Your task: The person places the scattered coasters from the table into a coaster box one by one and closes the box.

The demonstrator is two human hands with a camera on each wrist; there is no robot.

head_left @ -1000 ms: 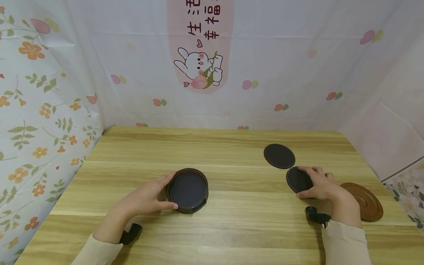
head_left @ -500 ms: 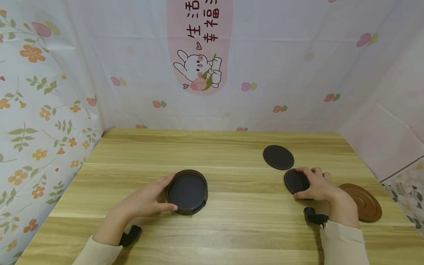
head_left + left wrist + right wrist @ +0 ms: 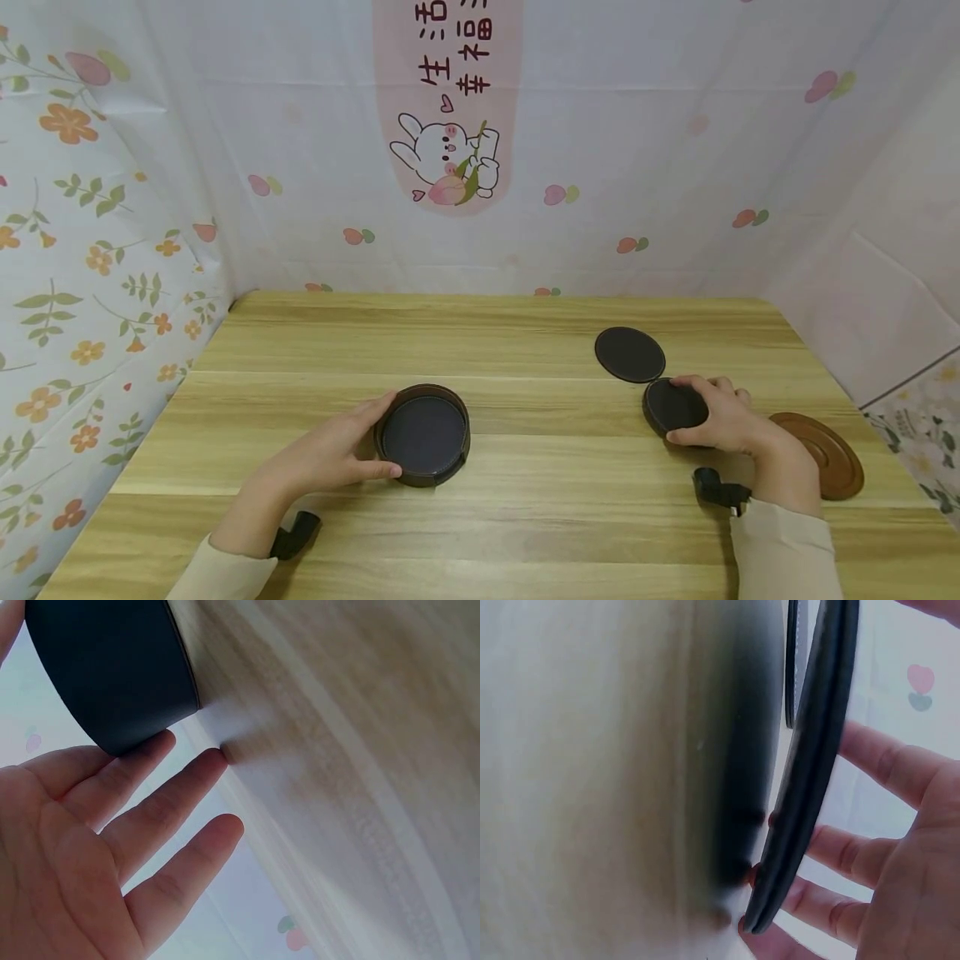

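Note:
In the head view my left hand [image 3: 330, 446] holds a dark round coaster holder [image 3: 465, 446] by its left side, thumb in front and fingers behind. A black coaster [image 3: 423, 433] lies inside it. The left wrist view shows the holder's dark wall [image 3: 112, 667] against my fingers; several fingers are spread. My right hand [image 3: 723, 421] grips a small stack of black round coasters [image 3: 671, 407] by its edges. Seen from the right wrist, the stack [image 3: 802, 772] has at least two layers. It is tilted off the table, with fingertips beneath its edge.
Another black coaster [image 3: 630, 354] lies flat just behind the stack. A brown round disc with rings [image 3: 832, 462] is at the right, partly behind my right wrist. All stand on a wooden table [image 3: 525, 517] with patterned cloth [image 3: 300, 167] behind and at the sides.
The right hand has raised the coasters slightly, and more of the stack's edge shows. The left hand and the holder stay in place.

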